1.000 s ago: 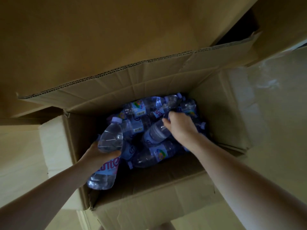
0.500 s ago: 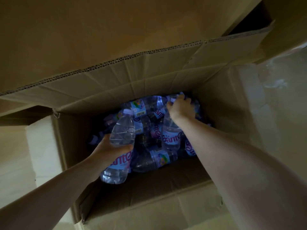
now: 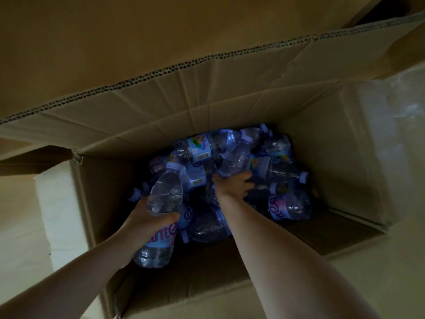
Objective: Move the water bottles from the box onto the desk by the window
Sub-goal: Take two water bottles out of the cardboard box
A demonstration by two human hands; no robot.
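An open cardboard box (image 3: 340,157) holds a heap of several clear water bottles (image 3: 287,203) with lilac caps and blue labels. My left hand (image 3: 147,215) grips one bottle (image 3: 165,194) round its middle, cap pointing up and away, at the box's left side. My right hand (image 3: 234,183) reaches down into the middle of the heap, fingers curled round a second bottle (image 3: 239,155) whose cap points away from me. Its lower part is hidden by my hand.
The box's long back flap (image 3: 184,88) stands open, with another cardboard surface (image 3: 115,31) above it. A side flap (image 3: 53,203) folds out on the left. Pale floor (image 3: 395,272) lies to the right. The light is dim.
My right hand has let go of the upright bottle at the back and moved nearer and lower onto another bottle. My left hand keeps its bottle, shifted slightly left and down.
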